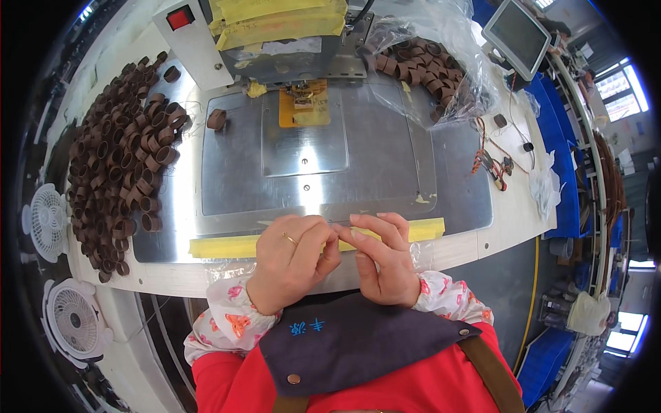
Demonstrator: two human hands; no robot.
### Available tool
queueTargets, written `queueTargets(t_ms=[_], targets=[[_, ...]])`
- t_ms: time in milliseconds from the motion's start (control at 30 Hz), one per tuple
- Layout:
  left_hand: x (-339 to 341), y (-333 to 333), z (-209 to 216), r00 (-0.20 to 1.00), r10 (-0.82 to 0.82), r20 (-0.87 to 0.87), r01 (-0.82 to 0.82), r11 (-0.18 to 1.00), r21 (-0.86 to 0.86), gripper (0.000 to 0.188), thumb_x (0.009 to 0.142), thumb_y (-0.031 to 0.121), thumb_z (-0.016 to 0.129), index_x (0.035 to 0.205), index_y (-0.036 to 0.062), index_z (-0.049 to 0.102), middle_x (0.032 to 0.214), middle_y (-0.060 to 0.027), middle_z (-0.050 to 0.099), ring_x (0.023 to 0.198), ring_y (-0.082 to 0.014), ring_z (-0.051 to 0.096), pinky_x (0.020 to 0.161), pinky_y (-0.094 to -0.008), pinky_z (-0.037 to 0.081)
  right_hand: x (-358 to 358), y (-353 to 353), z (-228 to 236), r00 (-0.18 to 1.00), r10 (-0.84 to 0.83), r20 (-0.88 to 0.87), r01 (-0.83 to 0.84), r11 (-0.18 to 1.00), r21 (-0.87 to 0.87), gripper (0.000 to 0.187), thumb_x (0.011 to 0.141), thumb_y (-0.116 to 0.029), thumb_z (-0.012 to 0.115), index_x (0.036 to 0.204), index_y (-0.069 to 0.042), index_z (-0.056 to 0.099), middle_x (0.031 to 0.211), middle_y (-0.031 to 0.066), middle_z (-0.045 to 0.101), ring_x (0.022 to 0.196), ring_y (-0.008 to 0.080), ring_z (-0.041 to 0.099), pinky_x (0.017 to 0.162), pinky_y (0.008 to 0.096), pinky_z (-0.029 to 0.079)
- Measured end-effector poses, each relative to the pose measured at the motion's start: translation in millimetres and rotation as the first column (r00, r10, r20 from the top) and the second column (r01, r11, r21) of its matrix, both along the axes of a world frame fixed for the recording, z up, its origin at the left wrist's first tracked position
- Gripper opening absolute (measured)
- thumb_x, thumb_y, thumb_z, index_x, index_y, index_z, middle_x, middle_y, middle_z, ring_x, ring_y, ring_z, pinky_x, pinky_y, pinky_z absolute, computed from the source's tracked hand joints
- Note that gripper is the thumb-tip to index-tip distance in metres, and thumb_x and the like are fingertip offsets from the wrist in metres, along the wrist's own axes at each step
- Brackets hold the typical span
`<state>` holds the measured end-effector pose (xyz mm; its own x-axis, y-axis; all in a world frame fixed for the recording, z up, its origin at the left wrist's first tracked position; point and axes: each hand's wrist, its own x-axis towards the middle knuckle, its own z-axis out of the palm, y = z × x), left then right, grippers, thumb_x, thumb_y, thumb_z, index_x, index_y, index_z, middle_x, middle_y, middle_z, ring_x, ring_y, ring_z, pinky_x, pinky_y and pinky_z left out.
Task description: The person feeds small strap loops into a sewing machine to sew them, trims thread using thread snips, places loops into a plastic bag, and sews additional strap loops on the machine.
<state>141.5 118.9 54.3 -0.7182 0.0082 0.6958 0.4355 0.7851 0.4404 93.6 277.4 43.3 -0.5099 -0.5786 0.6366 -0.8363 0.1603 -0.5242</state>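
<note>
Close to the table's front edge, my left hand (288, 260) and my right hand (389, 267) meet at the fingertips. The left fingers are curled into a pinch, and whatever they may hold is hidden or too small to name. On the right, the index fingertip touches the left fingers while the thumb and other fingers stand apart, loosely bent. Beneath both hands runs a yellow tape strip (227, 246) along the edge of a metal work plate (241, 165). One brown fabric loop (216, 120) rests by itself on the plate's far left.
A large heap of brown loops (120, 162) covers the table's left side. Ahead stands a sewing machine (275, 51) with yellow tape on its head. At the back right, a clear plastic bag (475, 76) holds more loops, near a screen (516, 34) and loose wires (492, 168).
</note>
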Motion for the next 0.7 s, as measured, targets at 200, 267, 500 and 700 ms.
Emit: queueTargets(t_ms=[200,267,500,700], targets=[[-6.3,5.3,-4.9,0.999,0.044,-0.027,-0.044,0.999,-0.013,0.021,0.061,-0.004,0.063,0.078,0.0041,0.053,0.071,-0.0057,0.053,0.059,-0.0206,0.053,0.052,-0.0294,0.043,0.5,-3.6,-1.8,0.991,0.058,0.123,-0.041,0.99,-0.134,0.039,0.076,0.008,0.052,0.114,0.0,0.049,0.109,0.0136,0.061,0.102,0.0276,0.054,0.086,0.0407,0.036],[-6.0,5.4,-5.2,0.999,0.04,-0.01,-0.04,0.999,0.012,0.021,0.061,-0.004,0.063,0.078,0.0042,0.053,0.072,-0.0062,0.054,0.06,-0.0212,0.054,0.053,-0.0301,0.044,1.5,-3.5,-1.9,0.977,0.088,0.194,-0.06,0.988,-0.145,0.04,0.077,0.009,0.05,0.115,0.0,0.047,0.11,0.0142,0.061,0.103,0.0287,0.054,0.087,0.0408,0.035],[2.9,3.2,-0.7,0.992,-0.05,0.112,0.008,0.938,0.347,0.02,0.067,-0.007,0.065,0.081,0.0036,0.056,0.079,-0.0099,0.062,0.069,-0.0203,0.061,0.062,-0.0257,0.048,2.3,-1.0,-1.8,0.943,0.141,0.301,-0.084,0.977,-0.195,0.04,0.081,0.007,0.045,0.12,0.0,0.042,0.115,0.014,0.059,0.106,0.0282,0.052,0.09,0.0397,0.033],[0.5,1.3,-0.9,0.996,-0.034,0.082,0.006,0.949,0.317,0.019,0.066,-0.005,0.067,0.08,0.0034,0.057,0.077,-0.0091,0.062,0.065,-0.0207,0.062,0.057,-0.026,0.048,-0.6,0.5,5.7,0.985,0.063,0.16,-0.062,0.998,-0.011,0.043,0.075,0.007,0.051,0.118,0.0,0.048,0.113,0.012,0.059,0.106,0.028,0.052,0.089,0.04,0.034]])
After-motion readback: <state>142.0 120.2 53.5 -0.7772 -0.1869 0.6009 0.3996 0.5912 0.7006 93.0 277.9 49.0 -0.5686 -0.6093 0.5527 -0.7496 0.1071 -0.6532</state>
